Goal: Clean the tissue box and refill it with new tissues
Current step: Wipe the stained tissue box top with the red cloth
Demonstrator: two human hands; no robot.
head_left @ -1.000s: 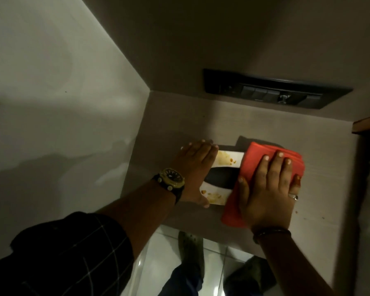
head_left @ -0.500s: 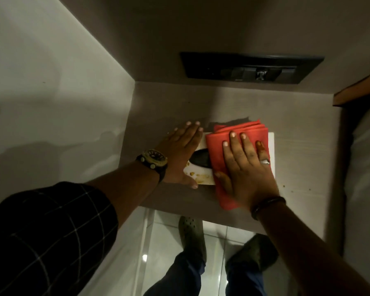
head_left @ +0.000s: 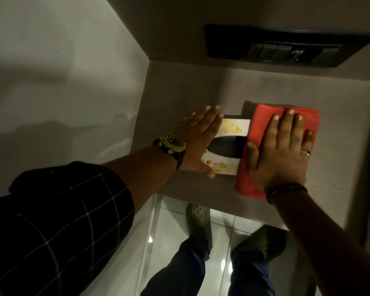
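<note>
A white tissue box (head_left: 233,129) with a dark oval slot lies flat on a grey shelf (head_left: 179,92). Yellow-orange stains mark its top near both long edges. My left hand (head_left: 198,137), a watch on its wrist, presses flat on the box's left end with the thumb hooked over the near edge. A folded red cloth (head_left: 259,124) covers the box's right half. My right hand (head_left: 284,146), with a ring and a wristband, lies flat on the cloth with fingers spread. No tissues are visible in the slot.
A dark switch panel (head_left: 286,48) is set in the wall behind the shelf. A pale wall (head_left: 62,82) closes the left side. Below the shelf's front edge are a glossy tiled floor (head_left: 171,231) and my shoes (head_left: 198,223). Small crumbs dot the shelf at the right.
My right hand has slid the red cloth rightward across the box, uncovering more of the stained top and slot. My left hand still holds the box's left end.
</note>
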